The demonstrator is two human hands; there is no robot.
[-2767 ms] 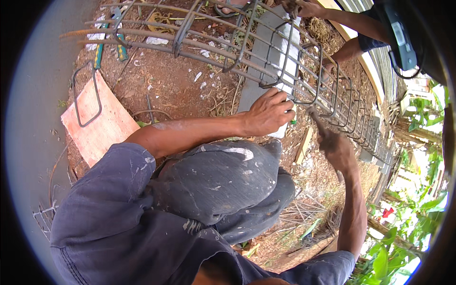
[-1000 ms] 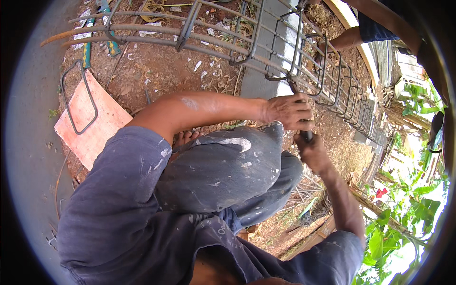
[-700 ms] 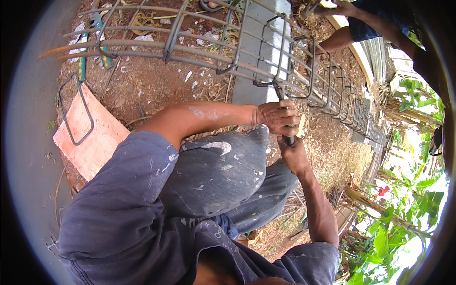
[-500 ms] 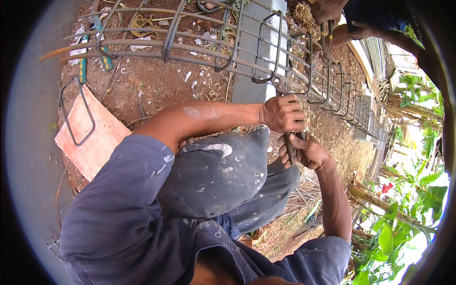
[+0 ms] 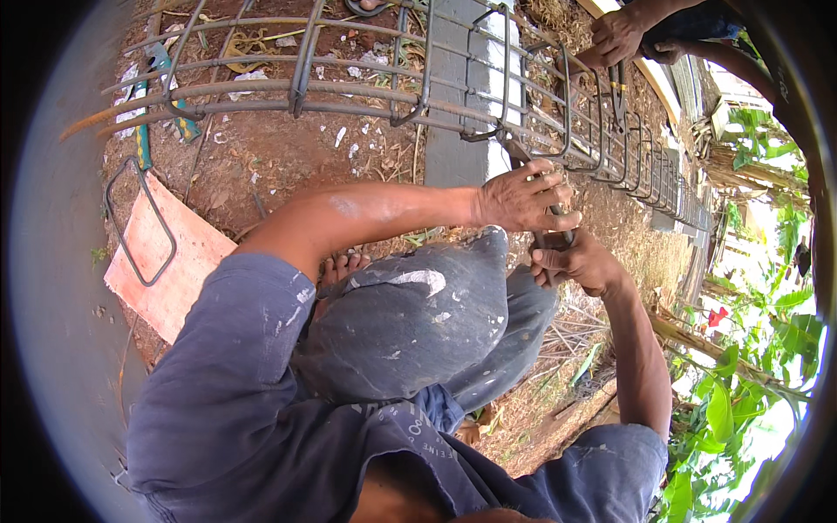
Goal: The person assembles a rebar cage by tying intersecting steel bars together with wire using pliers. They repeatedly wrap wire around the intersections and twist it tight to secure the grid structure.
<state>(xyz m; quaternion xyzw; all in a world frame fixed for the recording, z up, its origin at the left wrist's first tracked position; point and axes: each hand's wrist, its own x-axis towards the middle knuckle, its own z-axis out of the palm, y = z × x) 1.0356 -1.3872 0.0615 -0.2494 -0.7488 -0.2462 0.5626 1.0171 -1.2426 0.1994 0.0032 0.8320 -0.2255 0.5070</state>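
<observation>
Dark metal pincers (image 5: 514, 152) reach up from my hands to the near lower bar of a rebar cage (image 5: 349, 108). Their jaws meet the cage beside a stirrup, though the exact bite is too small to make out. Around the upper handles lies my left hand (image 5: 519, 199), its fingers bent loosely over them. Just below and to the right, my right hand (image 5: 580, 264) is closed on the handle ends. The lower handles are partly hidden by my fingers.
At upper right a co-worker's hand (image 5: 617, 37) is by yellow-and-black tool handles (image 5: 618, 87) at the cage. A loose bent stirrup (image 5: 122, 228) rests on a pinkish board (image 5: 193, 261). Green-handled tools (image 5: 142, 139) lie at upper left. Leafy plants (image 5: 719, 410) stand on the right.
My left fingers have loosened and spread somewhat on the pincers. My right hand has moved up and right with the handle ends. The co-worker's hands have shifted on their tool.
</observation>
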